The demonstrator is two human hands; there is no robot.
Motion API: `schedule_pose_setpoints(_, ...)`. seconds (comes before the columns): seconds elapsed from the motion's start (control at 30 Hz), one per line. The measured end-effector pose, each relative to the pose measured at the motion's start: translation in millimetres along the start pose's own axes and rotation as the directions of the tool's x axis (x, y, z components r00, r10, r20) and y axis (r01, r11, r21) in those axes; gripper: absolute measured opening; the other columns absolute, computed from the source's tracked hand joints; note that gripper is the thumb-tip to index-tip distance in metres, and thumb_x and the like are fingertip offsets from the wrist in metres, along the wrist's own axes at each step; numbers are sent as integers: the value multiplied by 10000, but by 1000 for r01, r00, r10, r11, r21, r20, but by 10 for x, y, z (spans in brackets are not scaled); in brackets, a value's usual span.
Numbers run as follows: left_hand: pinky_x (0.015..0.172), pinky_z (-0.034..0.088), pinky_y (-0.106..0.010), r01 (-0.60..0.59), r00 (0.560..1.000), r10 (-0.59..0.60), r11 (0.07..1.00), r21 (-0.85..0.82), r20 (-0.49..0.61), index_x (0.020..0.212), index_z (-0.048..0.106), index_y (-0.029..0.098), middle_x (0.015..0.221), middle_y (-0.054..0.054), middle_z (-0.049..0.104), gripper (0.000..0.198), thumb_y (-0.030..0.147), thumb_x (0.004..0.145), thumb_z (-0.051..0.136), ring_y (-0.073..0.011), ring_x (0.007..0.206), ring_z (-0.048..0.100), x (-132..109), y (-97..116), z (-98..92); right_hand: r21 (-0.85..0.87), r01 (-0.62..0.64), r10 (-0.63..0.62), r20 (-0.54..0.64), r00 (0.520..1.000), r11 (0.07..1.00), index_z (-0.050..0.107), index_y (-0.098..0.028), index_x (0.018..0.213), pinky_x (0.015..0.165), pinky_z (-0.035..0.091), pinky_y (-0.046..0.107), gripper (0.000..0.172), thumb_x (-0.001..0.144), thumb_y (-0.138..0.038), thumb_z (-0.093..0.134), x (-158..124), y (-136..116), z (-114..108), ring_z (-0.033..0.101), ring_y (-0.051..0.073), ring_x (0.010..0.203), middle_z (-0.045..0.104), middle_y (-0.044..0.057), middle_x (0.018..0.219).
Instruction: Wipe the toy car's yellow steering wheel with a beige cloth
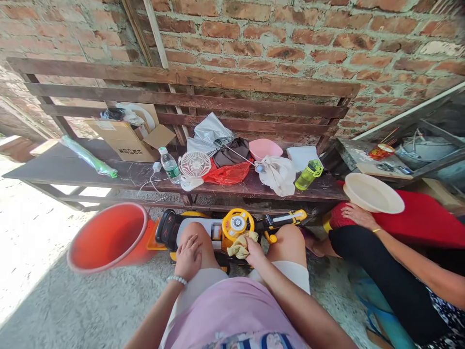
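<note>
My left hand (pixel 188 256) rests on my left knee, fingers curled loosely and holding nothing. My right hand (pixel 253 249) grips a crumpled yellowish cloth (pixel 240 246) and presses it against a yellow, black and white toy ride-on car (pixel 214 230) on the ground in front of my knees. The cloth sits just below the car's yellow steering wheel (pixel 237 223).
An orange plastic basin (pixel 109 237) lies tilted at left. A dark wooden bench (pixel 54 167) holds a cardboard box (pixel 127 140), water bottle (pixel 170 166), small white fan (pixel 194 167), red bag (pixel 228 173), pink bowl (pixel 265 148) and green bottle (pixel 308 174). A person's hand (pixel 358 215) rests at right below a cream plate (pixel 372 194).
</note>
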State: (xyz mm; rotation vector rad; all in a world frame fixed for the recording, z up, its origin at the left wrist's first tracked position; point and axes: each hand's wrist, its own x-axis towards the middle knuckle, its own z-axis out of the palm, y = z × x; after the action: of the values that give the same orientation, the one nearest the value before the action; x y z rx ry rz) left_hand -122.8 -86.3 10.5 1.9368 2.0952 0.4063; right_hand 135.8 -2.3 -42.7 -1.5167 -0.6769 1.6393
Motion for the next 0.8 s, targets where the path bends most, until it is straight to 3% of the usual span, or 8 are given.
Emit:
schedule_pose_setpoints(0.17, 1148, 369, -519, 28, 1000, -28, 999, -17, 13, 1238, 714, 267, 1534, -64, 532, 440, 181, 868, 492, -283, 1464, 417, -31, 24, -26, -91, -19, -11, -318, 948, 996, 643, -192, 852, 585, 557, 275, 250, 669, -311, 764, 61, -235, -89, 728, 232, 732, 748, 64, 770)
schedule_pose_setpoints(0.27, 1152, 368, -519, 20, 1000, -19, 1000, -24, 21, 1252, 705, 260, 1542, -64, 523, 451, 177, 864, 491, -281, 1465, 417, -36, 24, -22, -340, 35, -150, -319, 936, 940, 664, -187, 991, 674, 550, 255, 260, 738, -244, 686, 228, -551, -185, 727, 215, 856, 762, 76, 945)
schedule_pose_setpoints(0.33, 1155, 364, -522, 21, 1000, -21, 1000, -23, 21, 1259, 702, 257, 1545, -66, 519, 455, 177, 863, 492, -283, 1464, 418, -31, 20, -14, -570, 84, -250, -218, 944, 817, 682, -189, 1065, 770, 536, 271, 290, 779, -217, 649, 335, -801, -197, 710, 222, 942, 747, 85, 1034)
schedule_pose_setpoints(0.43, 1156, 363, -523, 35, 999, -34, 999, -21, 23, 1251, 703, 261, 1543, -60, 521, 452, 172, 865, 486, -281, 1470, 409, -22, 23, -11, -870, 207, -345, 45, 938, 448, 673, -219, 1246, 917, 477, 319, 445, 804, -183, 640, 429, -1161, -86, 643, 258, 1098, 681, 111, 1227)
schedule_pose_setpoints(0.5, 1155, 366, -515, 35, 999, -35, 999, -25, 21, 1249, 703, 264, 1543, -55, 522, 455, 164, 862, 485, -274, 1475, 402, -22, 29, -20, -940, 316, -341, 258, 904, 126, 591, -271, 1401, 977, 433, 351, 587, 823, -176, 623, 456, -1344, 68, 567, 282, 1207, 605, 111, 1360)
schedule_pose_setpoints(0.57, 1157, 362, -517, 32, 999, -31, 999, -31, 22, 1252, 702, 268, 1546, -55, 518, 458, 161, 861, 489, -274, 1474, 402, -28, 34, -33, -898, 434, -238, 438, 867, -71, 546, -325, 1457, 1013, 396, 381, 663, 818, -167, 621, 482, -1457, 253, 504, 298, 1270, 569, 96, 1408)
schedule_pose_setpoints(0.7, 1167, 341, -533, 37, 999, -37, 999, -32, 26, 1267, 698, 273, 1545, -61, 519, 467, 159, 857, 506, -280, 1464, 412, -43, 33, -51, -781, 593, 14, 603, 798, -196, 577, -414, 1426, 1040, 364, 405, 749, 732, -158, 695, 602, -1522, 509, 500, 307, 1261, 598, 73, 1360)
schedule_pose_setpoints(0.8, 1172, 332, -536, 42, 999, -41, 999, -23, 33, 1265, 698, 262, 1551, -64, 512, 464, 152, 866, 490, -278, 1472, 402, -48, 21, -45, -797, 597, 26, 597, 802, -95, 640, -397, 1363, 988, 409, 365, 730, 679, -172, 754, 759, -1543, 452, 581, 285, 1157, 656, 66, 1267)
